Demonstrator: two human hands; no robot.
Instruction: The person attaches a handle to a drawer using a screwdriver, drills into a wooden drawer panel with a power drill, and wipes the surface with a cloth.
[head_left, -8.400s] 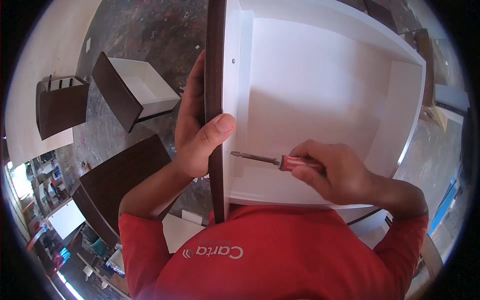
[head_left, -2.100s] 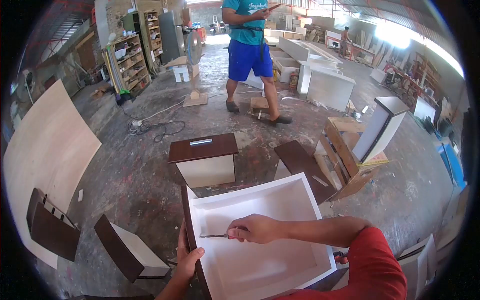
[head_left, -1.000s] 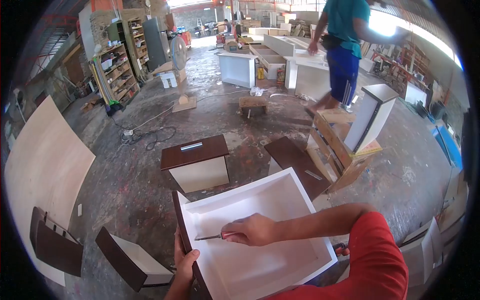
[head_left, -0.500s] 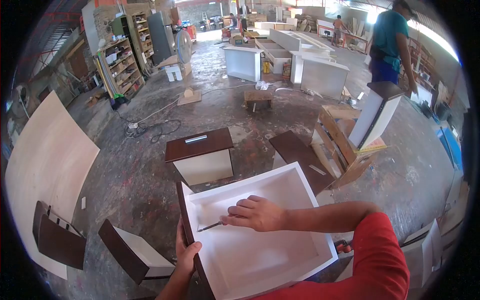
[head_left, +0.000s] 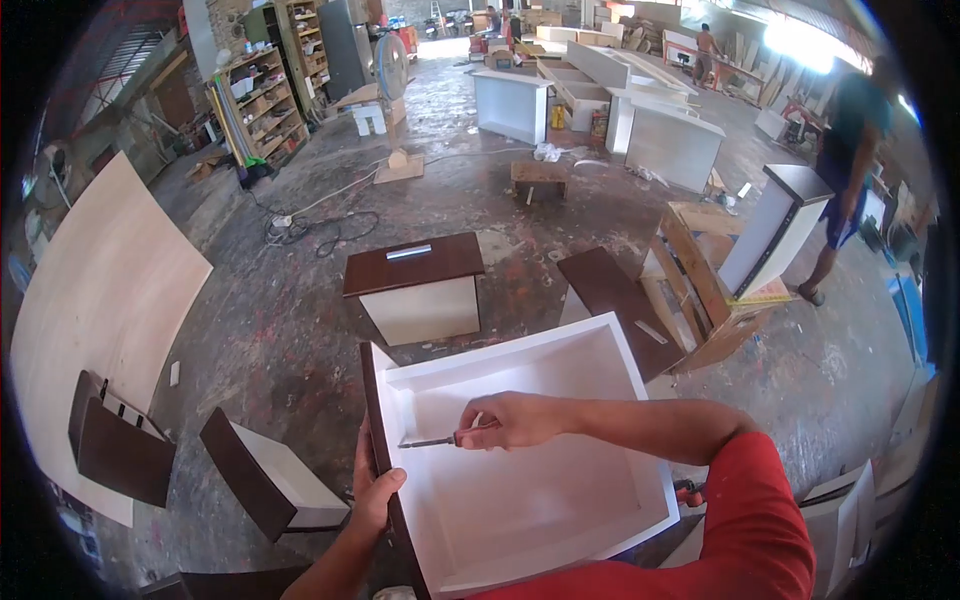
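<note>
A white drawer box [head_left: 540,500] with a dark brown front panel [head_left: 376,425] lies tilted before me. My left hand [head_left: 375,490] is wrapped round the front panel's edge, thumb on the near side and fingers behind it. Inside the box, my right hand [head_left: 512,420] grips the handle of a screwdriver [head_left: 430,441]. Its shaft points left, and the tip is at the inner face beside the brown panel. Whether a screw sits at the tip is too small to tell.
Brown-fronted drawers [head_left: 415,290] stand on the floor ahead and at the left. A wooden crate [head_left: 700,285] bears an upright white drawer [head_left: 775,235]. Beyond it walks a person [head_left: 850,150]. A fan [head_left: 392,70], cable [head_left: 320,228] and low stool [head_left: 538,180] are further back.
The other person has walked right, past the crate. My right hand has shifted its hold on the screwdriver, while my left hand stays on the panel. The camera view has turned slightly.
</note>
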